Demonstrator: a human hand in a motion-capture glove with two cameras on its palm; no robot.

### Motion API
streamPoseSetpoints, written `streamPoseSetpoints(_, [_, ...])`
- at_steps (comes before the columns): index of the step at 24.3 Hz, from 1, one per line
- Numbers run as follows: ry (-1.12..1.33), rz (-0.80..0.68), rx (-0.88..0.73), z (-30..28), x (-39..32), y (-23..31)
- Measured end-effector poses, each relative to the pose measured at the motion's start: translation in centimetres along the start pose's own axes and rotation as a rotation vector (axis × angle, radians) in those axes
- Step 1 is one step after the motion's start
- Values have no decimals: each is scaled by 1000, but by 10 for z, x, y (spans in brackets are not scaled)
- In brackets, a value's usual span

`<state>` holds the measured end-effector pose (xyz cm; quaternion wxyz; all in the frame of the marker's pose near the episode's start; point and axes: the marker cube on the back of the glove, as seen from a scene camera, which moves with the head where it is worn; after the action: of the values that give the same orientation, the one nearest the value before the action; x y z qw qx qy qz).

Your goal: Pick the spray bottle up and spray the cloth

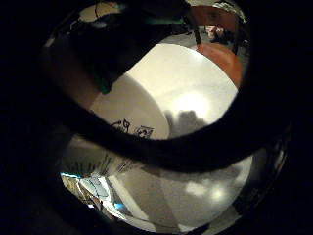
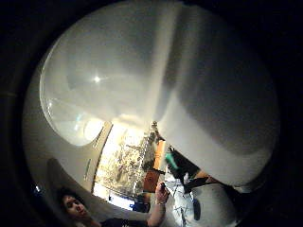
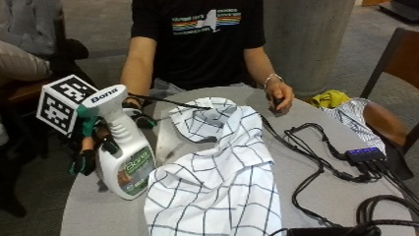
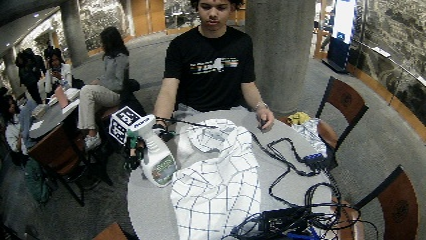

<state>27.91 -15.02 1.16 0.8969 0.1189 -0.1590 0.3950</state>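
One gloved right hand grips the spray bottle upright on the table, checked cloth just beside it, black cables beyond the cloth.

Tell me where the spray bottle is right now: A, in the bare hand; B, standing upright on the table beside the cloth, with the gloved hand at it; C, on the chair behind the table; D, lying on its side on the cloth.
B: the spray bottle stands upright on the table beside the checked cloth, with the gloved right hand at its neck.
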Motion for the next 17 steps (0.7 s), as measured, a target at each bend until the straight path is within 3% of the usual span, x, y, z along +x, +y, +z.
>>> streamPoseSetpoints(10, [-134, -8, 82, 9, 16, -4])
streamPoseSetpoints(17, [-153, -34, 46, 6, 14, 2])
